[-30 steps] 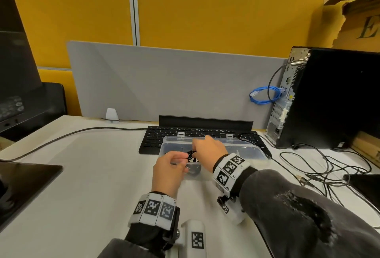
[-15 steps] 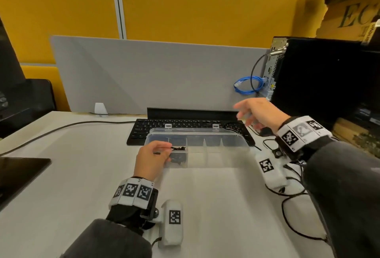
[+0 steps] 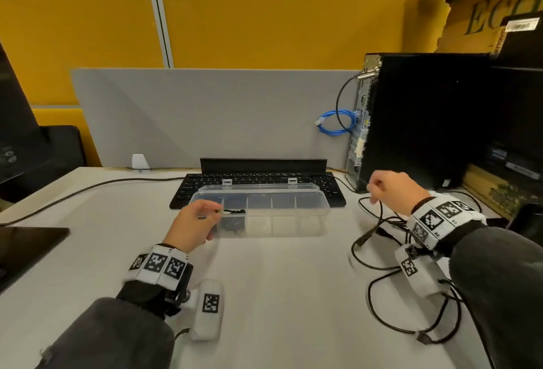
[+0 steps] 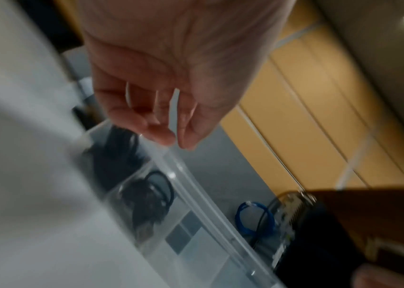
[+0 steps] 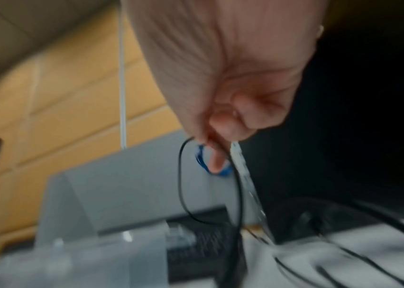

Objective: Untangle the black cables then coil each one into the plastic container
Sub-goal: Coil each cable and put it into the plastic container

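- Right hand [image 3: 390, 189] pinches a loop of thin black cable [image 3: 379, 254] off the white worktop [image 3: 279, 295], thumb and fingers closed on it, likely to lift it clear of the tangle.
- Left hand [image 3: 191, 226] sits at the clear plastic divided container [image 3: 311, 207], fingers loosely curled, holding nothing in the wrist view, probably steadying the box.
- A coiled black cable [image 3: 232, 221] lies in the leftmost compartment, just beside the left hand.
- The loose tangle lies under and in front of the right hand, well apart from the left.
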{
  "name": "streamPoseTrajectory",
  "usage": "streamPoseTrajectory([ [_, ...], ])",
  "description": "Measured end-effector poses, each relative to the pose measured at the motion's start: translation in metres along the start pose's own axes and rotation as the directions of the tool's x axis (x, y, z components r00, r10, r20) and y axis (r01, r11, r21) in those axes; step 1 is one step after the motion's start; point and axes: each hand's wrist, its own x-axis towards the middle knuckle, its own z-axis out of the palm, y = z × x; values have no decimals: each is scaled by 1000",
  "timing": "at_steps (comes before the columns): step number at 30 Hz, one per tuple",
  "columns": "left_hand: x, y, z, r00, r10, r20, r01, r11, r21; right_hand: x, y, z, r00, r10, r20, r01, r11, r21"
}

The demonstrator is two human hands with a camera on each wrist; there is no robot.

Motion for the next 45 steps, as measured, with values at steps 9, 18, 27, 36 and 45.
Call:
streamPoseTrajectory([
  [9, -41, 137, 25, 791, 610, -46, -612, 790, -45, -73, -92, -96, 881, -472, 40, 287, 599, 748],
  [18, -31, 122, 36, 868, 415, 274, -230, 824, -519, -69, -36, -139, 821, 200, -535, 505, 184, 843],
  [27, -46, 152, 41, 762, 629, 155, -601, 775, -193, -97, -99, -59, 790, -578, -204, 598, 800, 50],
  [36, -29, 116, 6, 901, 390, 191, -313, 888, -337, -42, -16, -114, 585, 223, -780, 293, 838, 460],
  [45, -44, 147, 22, 793, 608, 49, -583, 779, -233, -82, -109, -62, 742, -523, -420, 492, 850, -189],
])
